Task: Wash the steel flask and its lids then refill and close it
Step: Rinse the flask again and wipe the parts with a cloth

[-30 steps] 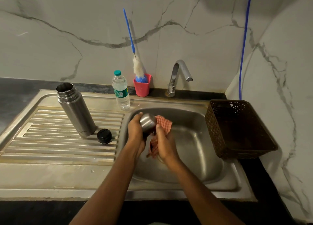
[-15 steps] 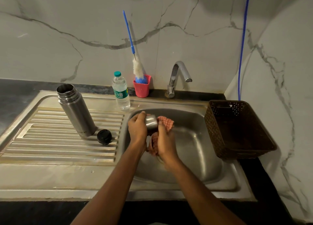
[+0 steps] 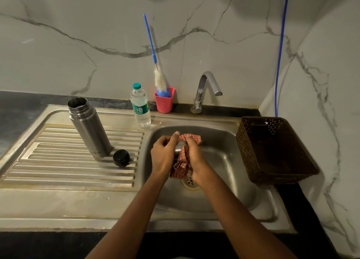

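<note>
Well, the washing is under way, and I would guess it is not even half done. Over the sink [image 3: 224, 161], the left hand [image 3: 164, 153] has its fingers curled round the steel lid [image 3: 179, 148], so only a bit of the lid shows. The right hand [image 3: 194, 155] grips a red checked cloth [image 3: 180, 167] and presses it on the lid. The cloth hangs down between both hands. I think the steel lid is being rubbed clean. No water comes from the tap [image 3: 206, 89].

The flask [image 3: 89, 128] stands upright and open on the drain board [image 3: 58, 173], well to the left of the hands. The black lid [image 3: 121, 157] lies just beside its foot. I cannot tell if either one has been washed. After the washing, the flask needs filling, maybe from the bottle [image 3: 140, 106] at the back of the board. Then both lids must go on. None of that is done yet.

As for writing, small letters sit low on the flask. They look like they end in "TON", but the start is turned away. The bottle has a green label, and its words are too small to read.
</note>
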